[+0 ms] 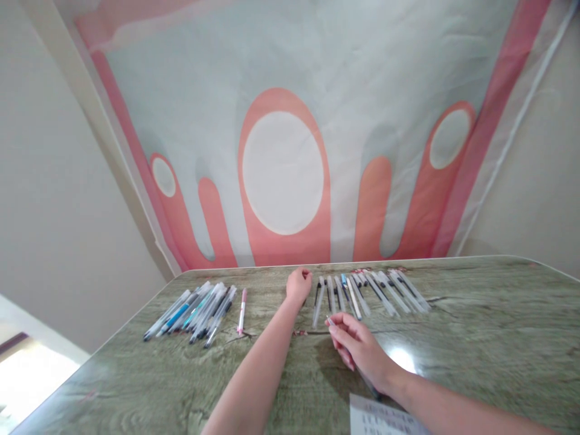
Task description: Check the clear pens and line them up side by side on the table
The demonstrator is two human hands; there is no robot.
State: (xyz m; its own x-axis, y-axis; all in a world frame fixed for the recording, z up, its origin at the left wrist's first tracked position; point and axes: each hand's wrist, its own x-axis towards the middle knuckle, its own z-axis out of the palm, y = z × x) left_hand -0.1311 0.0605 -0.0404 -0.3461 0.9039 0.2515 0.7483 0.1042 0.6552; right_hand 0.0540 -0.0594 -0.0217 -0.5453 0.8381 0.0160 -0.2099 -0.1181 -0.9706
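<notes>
My right hand (356,341) is closed around a pen (369,383), whose slim clear end pokes out past the fingertips while its dark end slants down under the palm. Farther off, my left hand (299,286) rests on the table at the left end of a row of clear pen caps and pen parts (319,303). Its fingers curl inward, and whatever they hold is hidden. Within that row, a white pen with a blue top (352,296) lies among the translucent pieces.
A pile of pens (199,311) lies on the left of the wood-patterned table (149,374). Between it and my left arm is a pink and white pen (242,311). A printed paper (380,417) sits at the near edge. A patterned wall covering (285,251) rises behind.
</notes>
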